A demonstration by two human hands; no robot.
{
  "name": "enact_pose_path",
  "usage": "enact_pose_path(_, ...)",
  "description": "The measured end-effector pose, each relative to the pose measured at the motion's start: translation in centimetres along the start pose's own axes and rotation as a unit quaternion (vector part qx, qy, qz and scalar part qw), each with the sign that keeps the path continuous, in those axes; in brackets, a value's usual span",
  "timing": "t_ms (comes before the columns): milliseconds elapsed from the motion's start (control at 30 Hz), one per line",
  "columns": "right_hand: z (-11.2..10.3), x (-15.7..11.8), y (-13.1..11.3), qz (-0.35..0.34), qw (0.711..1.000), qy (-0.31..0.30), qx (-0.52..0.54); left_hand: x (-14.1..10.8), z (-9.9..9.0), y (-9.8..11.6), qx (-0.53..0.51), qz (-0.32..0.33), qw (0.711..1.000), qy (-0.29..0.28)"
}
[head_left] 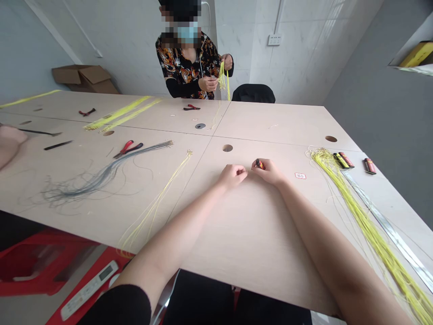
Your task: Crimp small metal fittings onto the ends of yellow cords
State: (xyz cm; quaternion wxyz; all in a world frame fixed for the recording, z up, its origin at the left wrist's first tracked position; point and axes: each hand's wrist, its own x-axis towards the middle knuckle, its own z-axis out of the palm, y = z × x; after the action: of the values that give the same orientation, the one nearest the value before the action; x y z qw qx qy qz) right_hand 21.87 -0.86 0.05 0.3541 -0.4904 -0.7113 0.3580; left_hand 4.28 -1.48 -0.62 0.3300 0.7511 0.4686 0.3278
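My right hand is closed around a small black-and-red cylinder, which looks like a battery. Just to its left, my left hand has its fingers curled and pressed together; whatever may be between them is too small to make out. Both hands rest low over the light wooden table, thumbs facing each other across a narrow gap. Right of them lie a small red-edged label and a long bundle of yellow cords. A few yellow cords lie left of my left forearm.
Similar paired cylinders lie at the table's right. Grey strands and red-handled pliers lie left. A co-worker opposite holds yellow cords; another person's hand is at far left. A round hole sits beyond my hands.
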Motion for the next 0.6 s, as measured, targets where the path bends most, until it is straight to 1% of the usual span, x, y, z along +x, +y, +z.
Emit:
enact_pose_path(133, -0.2, 0.0, -0.2, 0.035, 0.997, 0.039, 0.054, 0.1, -0.3, 0.1, -0.062, -0.013, 0.997, 0.036)
enact_pose_path(200, -0.3, -0.1, -0.2, 0.052, 0.994, 0.045, 0.082, 0.1, -0.5, 0.1, -0.082, -0.026, 0.994, 0.061)
enact_pose_path(267, -0.4, -0.1, -0.1, 0.058, 0.989, 0.032, 0.128, 0.1, -0.6, 0.1, -0.090, -0.032, 0.993, 0.074)
enact_pose_path(333, -0.2, -0.1, 0.0, 0.056, 0.980, 0.014, 0.192, 0.2, -0.6, 0.0, -0.091, -0.028, 0.993, 0.073)
enact_pose_path(400, 0.1, 0.0, -0.2, 0.071, 0.960, 0.000, 0.269, 0.2, -0.5, -0.2, -0.086, -0.018, 0.994, 0.071)
enact_pose_path(467, 0.6, 0.1, -0.6, 0.106, 0.937, -0.016, 0.331, 0.2, -0.4, -0.3, -0.081, -0.007, 0.994, 0.070)
enact_pose_path(533, 1.1, 0.1, -1.1, 0.131, 0.920, -0.044, 0.366, 0.1, -0.4, -0.3, -0.079, 0.007, 0.994, 0.078)
enact_pose_path(600, 1.4, 0.0, -1.4, 0.133, 0.919, -0.069, 0.365, 0.0, -0.4, -0.2, -0.075, 0.031, 0.992, 0.098)
